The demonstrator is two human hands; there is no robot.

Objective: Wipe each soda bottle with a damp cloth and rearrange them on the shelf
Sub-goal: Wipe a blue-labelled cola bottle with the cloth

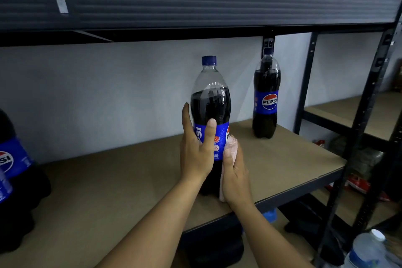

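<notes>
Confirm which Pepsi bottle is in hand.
The centre Pepsi bottle: left hand grips its label, right hand holds a pink cloth against its side. The bottle at back right and bottles at the left edge stand untouched.

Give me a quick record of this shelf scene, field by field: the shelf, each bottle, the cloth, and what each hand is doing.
shelf: brown board in a dark metal frame
near bottle: upright, blue cap on, base seems to rest on the shelf
pink cloth: pressed to the near bottle's right side
left hand: grips the near bottle at its label
right hand: holds the pink cloth
far bottle: stands back right, untouched
left-edge bottles: partly out of frame
</notes>
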